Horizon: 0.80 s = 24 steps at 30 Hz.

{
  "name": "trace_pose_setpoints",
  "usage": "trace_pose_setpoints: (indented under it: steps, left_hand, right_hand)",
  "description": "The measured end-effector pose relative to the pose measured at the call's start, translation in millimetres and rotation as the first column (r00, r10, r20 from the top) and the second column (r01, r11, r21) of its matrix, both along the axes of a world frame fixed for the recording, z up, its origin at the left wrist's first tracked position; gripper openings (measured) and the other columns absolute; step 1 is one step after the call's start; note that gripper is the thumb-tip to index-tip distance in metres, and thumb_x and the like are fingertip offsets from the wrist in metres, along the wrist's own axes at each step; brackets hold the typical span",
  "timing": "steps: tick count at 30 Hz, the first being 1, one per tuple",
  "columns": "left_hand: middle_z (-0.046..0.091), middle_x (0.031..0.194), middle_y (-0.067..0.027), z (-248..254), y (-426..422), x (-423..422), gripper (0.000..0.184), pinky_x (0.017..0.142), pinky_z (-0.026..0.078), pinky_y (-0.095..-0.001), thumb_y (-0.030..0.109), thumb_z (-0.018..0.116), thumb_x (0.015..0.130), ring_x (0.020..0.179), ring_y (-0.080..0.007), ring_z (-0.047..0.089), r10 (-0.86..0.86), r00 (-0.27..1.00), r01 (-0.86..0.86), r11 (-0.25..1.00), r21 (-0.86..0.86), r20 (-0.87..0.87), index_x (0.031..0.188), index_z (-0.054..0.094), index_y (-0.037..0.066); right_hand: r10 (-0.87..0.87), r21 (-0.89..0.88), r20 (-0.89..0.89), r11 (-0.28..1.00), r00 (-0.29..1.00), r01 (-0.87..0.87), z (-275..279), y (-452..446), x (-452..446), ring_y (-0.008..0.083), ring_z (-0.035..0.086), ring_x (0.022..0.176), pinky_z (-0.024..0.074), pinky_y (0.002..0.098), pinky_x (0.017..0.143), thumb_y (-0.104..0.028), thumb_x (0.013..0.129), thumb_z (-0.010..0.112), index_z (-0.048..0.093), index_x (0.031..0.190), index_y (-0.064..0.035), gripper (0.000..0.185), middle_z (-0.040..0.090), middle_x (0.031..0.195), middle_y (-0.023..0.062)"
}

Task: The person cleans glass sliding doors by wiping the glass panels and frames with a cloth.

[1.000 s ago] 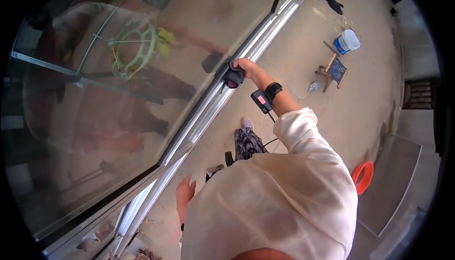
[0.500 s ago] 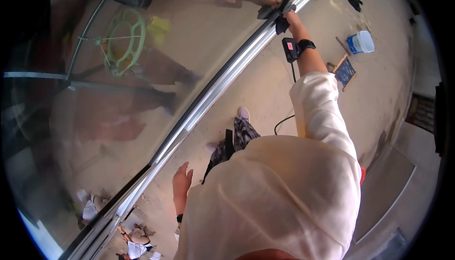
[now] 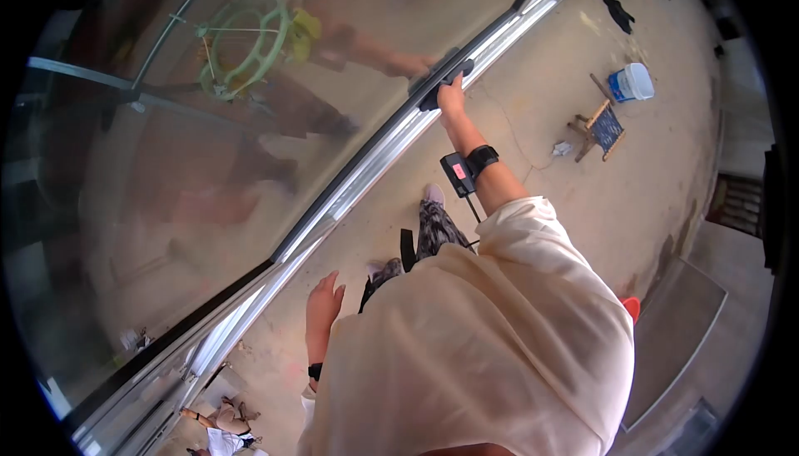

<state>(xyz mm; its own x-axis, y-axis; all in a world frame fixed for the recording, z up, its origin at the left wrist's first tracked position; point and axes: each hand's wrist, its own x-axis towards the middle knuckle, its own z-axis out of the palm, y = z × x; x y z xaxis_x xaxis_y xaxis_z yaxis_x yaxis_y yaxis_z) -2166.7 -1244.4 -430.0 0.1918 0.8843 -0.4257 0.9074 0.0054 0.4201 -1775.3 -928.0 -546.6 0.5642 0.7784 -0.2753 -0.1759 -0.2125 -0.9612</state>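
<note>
My right hand (image 3: 451, 94) presses a dark cloth (image 3: 431, 98) against the black edge of a large glass pane (image 3: 208, 231), just above a silvery metal rail (image 3: 366, 173). Its fingers are wrapped over the cloth, and part of the cloth lies hidden under them. A black wristband with a small black box (image 3: 458, 173) sits on that forearm. My left hand (image 3: 323, 302) hangs low beside my body, to the right of the rail. It holds nothing, and its fingers are apart.
On the floor stand a white and blue bucket (image 3: 631, 82) and a small folding stool (image 3: 601, 130). A dark cloth item (image 3: 617, 15) lies farther off. Part of a red basin (image 3: 632, 309) shows at right, near a leaning panel (image 3: 676, 339). Debris (image 3: 229, 418) lies at lower left.
Between one second and half a second ago my right hand slid the cloth up along the frame; now it is back lower and nearer. My left hand stays by my side.
</note>
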Motion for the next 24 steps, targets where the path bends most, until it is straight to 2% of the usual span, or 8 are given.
trace_pose_setpoints:
  steps: [5, 7, 9, 14, 16, 21, 23, 24]
  left_hand:
    - [0.062, 0.103, -0.016, 5, -64, -68, 0.038, 0.081, 0.048, -0.0438, 0.019, 0.061, 0.085, 0.093, -0.0359, 0.059, 0.018, 0.999, -0.017, 1.0, 0.015, -0.05, 0.12, 0.053, 0.008]
    - [0.062, 0.103, -0.0156, 0, -88, -100, 0.038, 0.081, 0.048, -0.0435, 0.019, 0.061, 0.085, 0.094, -0.0352, 0.059, 0.025, 0.999, -0.023, 0.998, 0.061, -0.03, 0.12, 0.053, 0.007]
    - [0.062, 0.103, -0.0155, -1, -112, -130, 0.038, 0.081, 0.048, -0.0433, 0.018, 0.061, 0.085, 0.094, -0.0349, 0.059, 0.049, 0.999, -0.048, 0.996, 0.076, -0.023, 0.12, 0.053, 0.007]
    - [0.062, 0.103, -0.0143, 14, -174, -183, 0.037, 0.081, 0.048, -0.0415, 0.019, 0.061, 0.085, 0.093, -0.0334, 0.06, 0.1, 0.99, -0.101, 0.995, -0.003, -0.102, 0.12, 0.054, 0.008]
    - [0.062, 0.102, -0.0141, 13, -190, -195, 0.037, 0.08, 0.048, -0.0414, 0.019, 0.061, 0.085, 0.093, -0.033, 0.06, 0.125, 0.986, -0.124, 0.992, 0.015, -0.109, 0.119, 0.054, 0.008]
    - [0.062, 0.105, -0.015, 23, -206, -192, 0.036, 0.079, 0.048, -0.0419, 0.02, 0.058, 0.088, 0.093, -0.0346, 0.059, 0.179, 0.974, -0.181, 0.984, -0.001, -0.137, 0.121, 0.053, 0.008]
    - [0.062, 0.106, -0.0145, 26, -204, -183, 0.035, 0.08, 0.048, -0.0416, 0.02, 0.058, 0.088, 0.095, -0.0339, 0.059, 0.136, 0.983, -0.136, 0.991, 0.011, -0.121, 0.121, 0.054, 0.009]
    - [0.062, 0.106, -0.0145, 26, -200, -181, 0.035, 0.08, 0.048, -0.0416, 0.02, 0.058, 0.088, 0.095, -0.0339, 0.059, 0.152, 0.98, -0.152, 0.988, 0.013, -0.129, 0.121, 0.054, 0.009]
  right_hand:
    - [0.067, -0.043, 0.03, 0.997, 0.997, -0.066, -30, -76, -148, 0.0257, 0.051, 0.112, 0.0421, 0.0354, 0.095, -0.002, 0.091, 0.036, 0.012, 0.145, -0.0038, 0.059, 0.05, 0.125, 0.0161]
    - [0.119, -0.072, -0.229, 0.988, 0.966, -0.139, -12, -112, -207, 0.0345, 0.032, 0.132, 0.0259, 0.0349, 0.109, 0.004, 0.08, 0.036, 0.004, 0.147, 0.0015, 0.075, 0.023, 0.148, 0.0228]
    - [0.14, -0.082, -0.218, 0.984, 0.966, -0.161, -14, -136, -265, 0.0355, 0.031, 0.133, 0.0264, 0.0355, 0.109, 0.003, 0.08, 0.036, 0.004, 0.147, 0.0014, 0.075, 0.023, 0.147, 0.023]
    - [0.149, -0.255, -0.373, 0.932, 0.916, -0.256, -3, -204, -390, 0.036, 0.034, 0.13, 0.0299, 0.0381, 0.107, 0.001, 0.081, 0.04, 0.003, 0.147, 0.0001, 0.075, 0.031, 0.142, 0.0225]
    - [0.196, -0.332, -0.279, 0.899, 0.94, -0.286, 6, -227, -425, 0.0299, 0.052, 0.114, 0.0422, 0.0367, 0.095, -0.009, 0.087, 0.042, -0.005, 0.148, -0.01, 0.077, 0.045, 0.134, 0.0199]
    - [0.336, -0.434, -0.223, 0.806, 0.915, -0.402, 26, -255, -463, 0.0361, 0.054, 0.112, 0.0439, 0.0374, 0.091, -0.01, 0.084, 0.043, 0.002, 0.148, -0.0045, 0.076, 0.053, 0.124, 0.0257]
    - [0.669, -0.557, -0.074, 0.588, 0.74, -0.587, 30, -259, -457, 0.0369, 0.056, 0.112, 0.0438, 0.0398, 0.094, -0.012, 0.083, 0.052, 0.001, 0.145, 0.002, 0.081, 0.057, 0.12, 0.0228]
    - [0.694, -0.555, 0.109, 0.636, 0.712, -0.536, 18, -262, -454, 0.0355, 0.063, 0.094, 0.0488, 0.0383, 0.085, -0.014, 0.078, 0.055, 0.029, 0.138, 0.0053, 0.068, 0.066, 0.096, 0.0169]
